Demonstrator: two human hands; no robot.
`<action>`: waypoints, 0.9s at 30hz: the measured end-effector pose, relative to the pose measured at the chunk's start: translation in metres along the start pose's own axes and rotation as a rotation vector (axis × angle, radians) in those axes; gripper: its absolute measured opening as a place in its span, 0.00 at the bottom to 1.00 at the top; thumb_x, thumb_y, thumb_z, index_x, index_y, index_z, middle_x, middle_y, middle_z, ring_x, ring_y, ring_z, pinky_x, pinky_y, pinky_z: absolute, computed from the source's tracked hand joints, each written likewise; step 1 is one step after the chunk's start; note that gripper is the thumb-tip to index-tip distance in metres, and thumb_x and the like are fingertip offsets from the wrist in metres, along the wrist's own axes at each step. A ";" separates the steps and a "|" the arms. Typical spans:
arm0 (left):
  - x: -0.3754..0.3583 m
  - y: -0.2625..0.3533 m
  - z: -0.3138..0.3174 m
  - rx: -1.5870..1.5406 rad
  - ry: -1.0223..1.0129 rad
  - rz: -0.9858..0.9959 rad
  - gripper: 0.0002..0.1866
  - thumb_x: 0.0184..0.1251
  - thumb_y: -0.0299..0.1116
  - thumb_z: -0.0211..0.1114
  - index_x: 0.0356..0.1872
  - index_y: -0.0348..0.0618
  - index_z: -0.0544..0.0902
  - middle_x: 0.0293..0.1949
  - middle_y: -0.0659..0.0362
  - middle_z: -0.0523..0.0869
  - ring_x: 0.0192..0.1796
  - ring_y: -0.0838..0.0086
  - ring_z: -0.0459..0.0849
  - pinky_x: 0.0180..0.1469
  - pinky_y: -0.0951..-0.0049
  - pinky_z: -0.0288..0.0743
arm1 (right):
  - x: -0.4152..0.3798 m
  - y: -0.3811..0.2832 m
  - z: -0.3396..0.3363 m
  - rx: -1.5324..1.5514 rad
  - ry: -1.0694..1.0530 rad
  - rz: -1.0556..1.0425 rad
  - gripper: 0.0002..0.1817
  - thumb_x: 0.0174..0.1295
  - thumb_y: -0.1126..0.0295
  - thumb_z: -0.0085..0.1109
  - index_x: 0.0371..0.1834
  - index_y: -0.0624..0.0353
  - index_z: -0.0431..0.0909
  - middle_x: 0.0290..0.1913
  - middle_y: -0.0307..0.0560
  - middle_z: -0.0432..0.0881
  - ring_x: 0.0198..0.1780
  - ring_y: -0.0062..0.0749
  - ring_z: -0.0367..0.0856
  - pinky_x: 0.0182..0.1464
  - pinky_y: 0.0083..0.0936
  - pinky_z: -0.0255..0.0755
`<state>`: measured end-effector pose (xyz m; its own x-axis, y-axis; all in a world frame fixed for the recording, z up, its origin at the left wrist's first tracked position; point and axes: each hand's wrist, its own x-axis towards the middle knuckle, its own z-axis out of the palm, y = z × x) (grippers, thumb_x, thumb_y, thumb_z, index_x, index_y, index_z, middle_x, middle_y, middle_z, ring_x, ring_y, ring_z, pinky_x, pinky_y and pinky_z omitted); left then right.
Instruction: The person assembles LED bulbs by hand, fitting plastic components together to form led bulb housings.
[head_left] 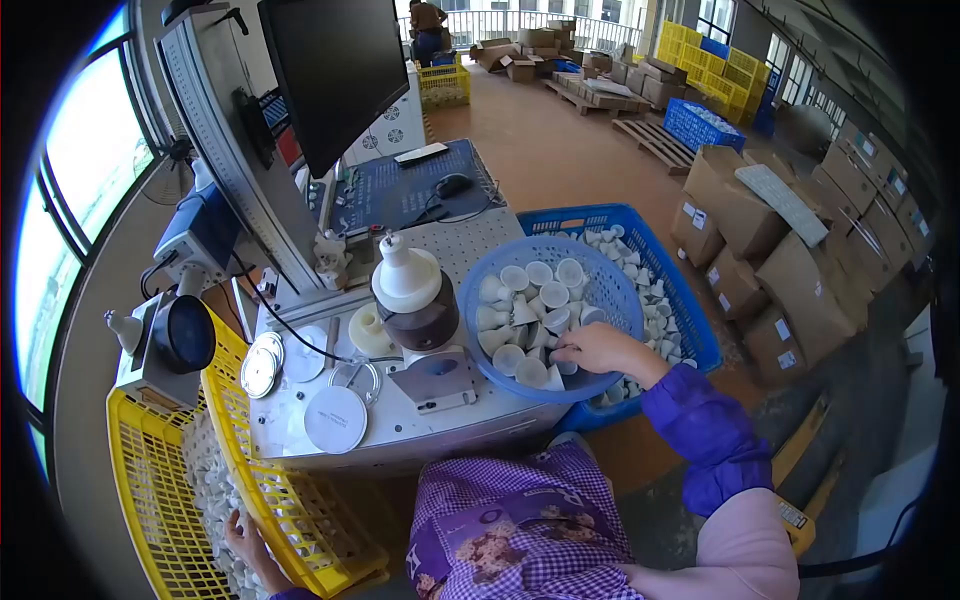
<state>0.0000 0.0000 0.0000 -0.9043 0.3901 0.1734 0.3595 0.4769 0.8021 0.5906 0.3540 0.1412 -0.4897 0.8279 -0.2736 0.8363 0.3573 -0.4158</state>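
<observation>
The right hand (598, 348) is dipping its bent fingers among the white cups (555, 294) in the blue basin (622, 290); whether it is gripping one cannot be told. The basin is resting at the bench's (280, 425) edge, overlapping a blue crate (706, 338) of similar pieces. The left hand (250, 547) is hanging low at a yellow crate (145, 500) (also holding white pieces), its fingers partly curling; its grip cannot be told. Between the hands, a fixture (412, 310) is standing near flat discs (336, 419).

Cups (553, 294): matt plastic | basin (622, 292): smooth plastic | apron (520, 485): cloth | pallet (652, 146): wood
</observation>
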 end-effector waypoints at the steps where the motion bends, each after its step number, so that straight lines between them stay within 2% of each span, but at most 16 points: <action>1: -0.003 0.007 0.000 -0.028 0.014 -0.016 0.20 0.61 0.33 0.66 0.52 0.35 0.77 0.44 0.56 0.81 0.37 0.75 0.74 0.40 0.74 0.70 | 0.004 0.002 0.006 -0.037 -0.012 -0.002 0.21 0.62 0.50 0.52 0.45 0.56 0.81 0.37 0.58 0.83 0.41 0.52 0.81 0.46 0.41 0.72; 3: -0.005 0.019 0.000 -0.057 0.029 -0.014 0.19 0.61 0.32 0.66 0.52 0.35 0.77 0.42 0.56 0.81 0.35 0.76 0.75 0.36 0.76 0.71 | 0.013 0.002 0.014 -0.063 -0.011 -0.002 0.21 0.61 0.49 0.52 0.41 0.56 0.82 0.36 0.57 0.83 0.39 0.55 0.80 0.43 0.43 0.72; 5: -0.010 0.031 0.000 -0.064 0.039 -0.078 0.18 0.62 0.31 0.64 0.51 0.34 0.77 0.39 0.57 0.80 0.34 0.76 0.75 0.34 0.76 0.71 | 0.016 0.000 0.015 -0.121 -0.019 -0.004 0.16 0.62 0.58 0.55 0.45 0.56 0.79 0.37 0.55 0.83 0.36 0.45 0.83 0.41 0.35 0.74; 6: -0.016 0.039 -0.002 -0.129 0.023 -0.076 0.17 0.63 0.31 0.63 0.51 0.34 0.77 0.38 0.56 0.79 0.35 0.75 0.75 0.37 0.75 0.71 | 0.009 -0.004 0.007 -0.117 -0.016 0.002 0.16 0.62 0.58 0.55 0.45 0.56 0.79 0.37 0.55 0.83 0.36 0.45 0.83 0.41 0.35 0.74; 8: -0.014 0.034 -0.002 -0.116 0.076 -0.014 0.17 0.63 0.31 0.63 0.51 0.35 0.77 0.38 0.55 0.79 0.36 0.74 0.75 0.39 0.75 0.71 | -0.007 -0.021 -0.015 0.227 -0.037 0.184 0.13 0.60 0.64 0.57 0.45 0.55 0.78 0.33 0.55 0.83 0.36 0.35 0.83 0.40 0.29 0.74; 9: -0.017 0.034 -0.002 -0.100 0.129 0.039 0.16 0.64 0.30 0.62 0.51 0.35 0.77 0.38 0.54 0.79 0.37 0.73 0.75 0.41 0.74 0.71 | -0.010 -0.020 -0.018 0.224 -0.038 0.181 0.13 0.60 0.64 0.57 0.45 0.55 0.78 0.33 0.55 0.83 0.36 0.35 0.83 0.40 0.29 0.74; 12: -0.020 0.043 -0.003 -0.045 0.193 0.076 0.16 0.64 0.31 0.61 0.52 0.36 0.77 0.39 0.53 0.79 0.40 0.70 0.76 0.45 0.73 0.71 | -0.019 -0.012 -0.017 0.396 0.053 0.034 0.16 0.57 0.65 0.60 0.47 0.57 0.77 0.34 0.53 0.81 0.38 0.32 0.81 0.40 0.26 0.73; 14: -0.023 0.050 -0.003 -0.033 0.214 0.089 0.16 0.65 0.30 0.60 0.52 0.36 0.77 0.39 0.53 0.80 0.42 0.70 0.76 0.46 0.72 0.71 | -0.023 -0.011 -0.007 0.762 0.353 -0.162 0.19 0.54 0.68 0.62 0.50 0.60 0.75 0.41 0.51 0.80 0.43 0.30 0.79 0.44 0.26 0.72; 15: -0.025 0.053 -0.002 -0.021 0.235 0.099 0.16 0.66 0.30 0.59 0.53 0.35 0.76 0.40 0.52 0.80 0.43 0.69 0.77 0.46 0.72 0.71 | -0.023 -0.012 -0.004 0.763 0.356 -0.167 0.19 0.54 0.68 0.62 0.50 0.60 0.75 0.41 0.51 0.80 0.43 0.30 0.79 0.44 0.26 0.72; 16: -0.027 0.056 -0.002 -0.023 0.241 0.103 0.16 0.66 0.30 0.59 0.53 0.35 0.76 0.40 0.52 0.80 0.43 0.69 0.77 0.46 0.72 0.71 | -0.022 -0.014 -0.002 0.928 0.390 -0.169 0.20 0.54 0.70 0.62 0.51 0.61 0.75 0.43 0.48 0.79 0.45 0.28 0.78 0.46 0.25 0.72; 17: -0.029 0.058 -0.002 -0.107 0.259 0.049 0.16 0.66 0.29 0.59 0.53 0.35 0.76 0.44 0.53 0.79 0.45 0.69 0.76 0.49 0.72 0.70 | -0.021 -0.016 0.000 1.095 0.422 -0.171 0.20 0.54 0.73 0.62 0.52 0.63 0.74 0.45 0.46 0.78 0.46 0.27 0.77 0.47 0.25 0.72; 18: -0.029 0.060 -0.003 -0.190 0.276 -0.003 0.16 0.66 0.28 0.59 0.53 0.34 0.76 0.49 0.54 0.79 0.47 0.69 0.76 0.51 0.71 0.70 | -0.019 -0.015 0.004 1.100 0.426 -0.179 0.20 0.54 0.73 0.62 0.52 0.63 0.74 0.45 0.46 0.78 0.46 0.27 0.77 0.47 0.25 0.72; 20: -0.028 0.057 -0.007 -0.139 0.321 0.079 0.15 0.67 0.28 0.58 0.53 0.35 0.77 0.49 0.53 0.79 0.47 0.69 0.76 0.51 0.71 0.70 | -0.016 -0.013 0.012 1.365 0.362 -0.125 0.21 0.56 0.74 0.62 0.53 0.67 0.73 0.44 0.43 0.78 0.46 0.24 0.77 0.46 0.20 0.72; 23: -0.031 0.079 -0.006 -0.113 0.352 0.156 0.14 0.67 0.27 0.56 0.53 0.36 0.77 0.51 0.53 0.78 0.48 0.69 0.77 0.51 0.71 0.70 | -0.020 -0.024 0.013 1.300 0.412 -0.151 0.20 0.58 0.76 0.61 0.55 0.66 0.72 0.49 0.44 0.75 0.50 0.21 0.74 0.50 0.20 0.70; 25: -0.045 0.110 0.002 -0.080 0.420 0.360 0.14 0.68 0.26 0.55 0.52 0.36 0.78 0.52 0.54 0.77 0.48 0.69 0.78 0.50 0.70 0.71 | -0.019 -0.025 0.015 1.284 0.434 -0.174 0.19 0.59 0.74 0.62 0.53 0.66 0.74 0.47 0.43 0.77 0.48 0.21 0.75 0.48 0.18 0.71; 27: -0.071 0.158 0.017 -0.077 0.402 0.382 0.13 0.69 0.25 0.54 0.51 0.36 0.77 0.53 0.56 0.76 0.48 0.70 0.78 0.50 0.71 0.73 | -0.019 -0.027 0.016 1.260 0.458 -0.192 0.17 0.59 0.72 0.63 0.51 0.66 0.76 0.44 0.42 0.78 0.45 0.21 0.76 0.45 0.17 0.71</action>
<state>0.1253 0.0608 0.1042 -0.7352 0.1857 0.6519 0.6745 0.2962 0.6763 0.5731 0.3220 0.1439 -0.2404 0.9668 0.0865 -0.1490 0.0513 -0.9875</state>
